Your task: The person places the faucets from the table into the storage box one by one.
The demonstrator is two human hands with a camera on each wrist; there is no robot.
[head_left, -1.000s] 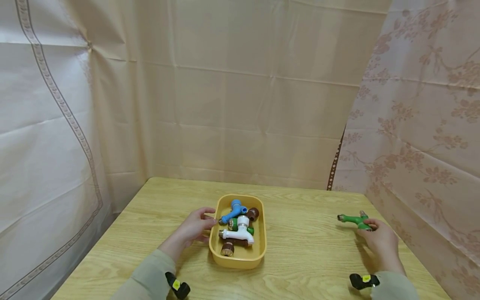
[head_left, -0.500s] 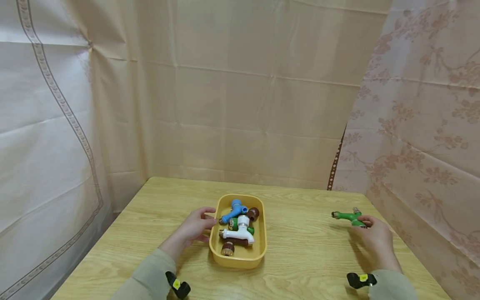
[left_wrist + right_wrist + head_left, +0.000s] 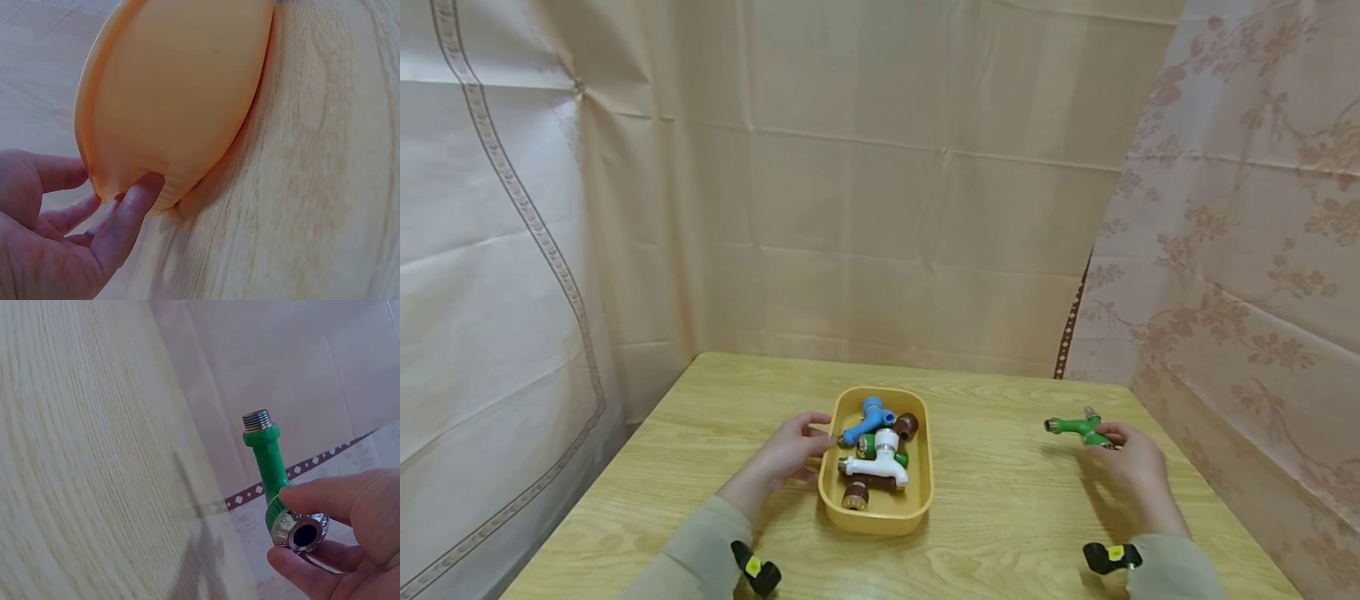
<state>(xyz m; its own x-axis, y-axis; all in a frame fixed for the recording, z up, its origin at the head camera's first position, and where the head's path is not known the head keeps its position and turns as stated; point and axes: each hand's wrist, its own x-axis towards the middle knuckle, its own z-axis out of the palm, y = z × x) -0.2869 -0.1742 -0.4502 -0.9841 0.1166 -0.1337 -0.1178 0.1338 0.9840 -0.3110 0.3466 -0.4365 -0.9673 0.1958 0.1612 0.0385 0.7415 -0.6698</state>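
My left hand [image 3: 786, 454] rests at the left side of a yellow plastic basin [image 3: 874, 525]. In the left wrist view its relaxed fingers touch the outer wall and rim of that basin [image 3: 169, 94]. Inside lie a white tap [image 3: 872, 471], a blue tap [image 3: 865, 427], a partly covered green tap [image 3: 867, 447] and brown pieces [image 3: 855, 497]. Off to the right, my right hand [image 3: 1138, 467] holds another green tap [image 3: 1075, 426] over the table. The right wrist view has thumb and fingers pinching this tap [image 3: 270, 465] around its metal-ringed end, threaded metal end pointing away.
A wood-grain table [image 3: 992, 500] carries the basin near its middle. Beige curtains [image 3: 887, 208] hang behind the far edge, and a flowered curtain [image 3: 1247, 250] stands along the right side. Black straps [image 3: 1112, 558] sit around both sleeves.
My right hand has moved steadily left with the green tap, closer to the basin. The left hand and the basin have stayed in place.
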